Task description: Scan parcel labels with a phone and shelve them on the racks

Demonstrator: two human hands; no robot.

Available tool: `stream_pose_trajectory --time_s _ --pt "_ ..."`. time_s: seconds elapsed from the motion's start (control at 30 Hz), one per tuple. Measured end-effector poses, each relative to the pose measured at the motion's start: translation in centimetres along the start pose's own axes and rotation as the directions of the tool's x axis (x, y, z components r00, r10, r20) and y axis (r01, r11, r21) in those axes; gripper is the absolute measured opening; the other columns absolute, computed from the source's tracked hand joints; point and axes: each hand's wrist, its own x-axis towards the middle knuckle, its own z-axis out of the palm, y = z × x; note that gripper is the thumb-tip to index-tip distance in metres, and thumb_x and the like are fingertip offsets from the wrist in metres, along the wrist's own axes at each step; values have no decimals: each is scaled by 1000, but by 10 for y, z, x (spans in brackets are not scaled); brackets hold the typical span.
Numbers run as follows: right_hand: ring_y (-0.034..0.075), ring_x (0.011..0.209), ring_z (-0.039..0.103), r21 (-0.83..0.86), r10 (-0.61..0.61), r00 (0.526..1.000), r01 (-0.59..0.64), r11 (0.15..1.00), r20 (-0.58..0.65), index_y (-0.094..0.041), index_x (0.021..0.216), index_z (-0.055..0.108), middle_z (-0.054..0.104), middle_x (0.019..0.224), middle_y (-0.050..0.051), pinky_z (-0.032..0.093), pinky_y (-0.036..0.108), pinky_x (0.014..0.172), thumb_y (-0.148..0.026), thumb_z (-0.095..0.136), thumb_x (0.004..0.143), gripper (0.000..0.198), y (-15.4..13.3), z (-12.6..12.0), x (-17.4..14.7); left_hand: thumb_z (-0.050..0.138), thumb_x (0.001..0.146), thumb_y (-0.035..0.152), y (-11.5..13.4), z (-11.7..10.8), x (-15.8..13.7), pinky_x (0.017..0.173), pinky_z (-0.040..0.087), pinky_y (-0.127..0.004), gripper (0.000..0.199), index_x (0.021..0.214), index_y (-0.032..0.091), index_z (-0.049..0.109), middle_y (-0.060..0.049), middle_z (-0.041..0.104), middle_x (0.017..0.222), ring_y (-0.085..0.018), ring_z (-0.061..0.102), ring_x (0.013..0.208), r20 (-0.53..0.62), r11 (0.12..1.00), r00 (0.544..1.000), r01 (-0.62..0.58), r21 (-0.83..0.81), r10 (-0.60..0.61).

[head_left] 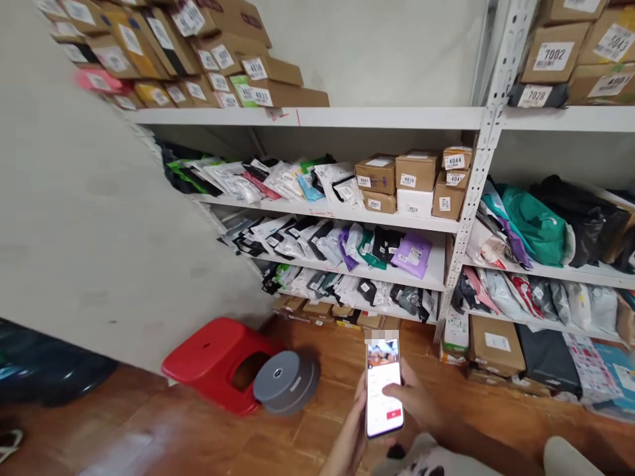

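A smartphone [378, 395] with a lit screen is held upright in front of me, low in the head view. My left hand [352, 420] wraps around its left edge and underside. On the other side, my right hand [415, 398] closes around the right edge, its thumb lying over the middle of the screen. The display has a picture at the top, a white page below and a red button near the bottom. Its text is too small to read. Fingers behind the phone are mostly hidden.
White metal shelves [317, 118] hold numbered cardboard boxes [415, 170] and bagged parcels, including a purple one [413, 254]. A red plastic stool [218, 360] and a grey round step stool [285, 382] stand on the wooden floor at left. Boxes [496, 345] line the floor at right.
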Motion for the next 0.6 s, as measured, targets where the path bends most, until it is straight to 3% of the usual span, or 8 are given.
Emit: stream_pose_trajectory --time_s 0.17,0.33,0.6 --pt "20 66 63 0 11 983 -11 1000 -183 -21 93 62 69 78 1 49 30 59 -30 74 62 34 8 13 13 66 82 54 27 3 1 67 62 -37 84 154 39 25 -8 46 153 -35 61 117 73 977 984 148 151 -160" --pt "19 68 63 -20 8 950 -15 1000 -311 -20 91 62 69 81 2 50 31 64 -38 67 71 27 9 15 19 71 75 56 40 16 5 65 61 -38 96 155 37 20 -10 42 154 -36 62 113 66 972 982 161 173 -175" --pt "19 71 62 -105 -80 939 47 993 -333 -22 91 60 68 81 -1 51 29 63 -29 73 67 28 4 22 16 78 64 62 36 18 14 86 58 -38 103 151 30 33 -10 56 143 -33 54 126 -13 977 995 99 189 -98"
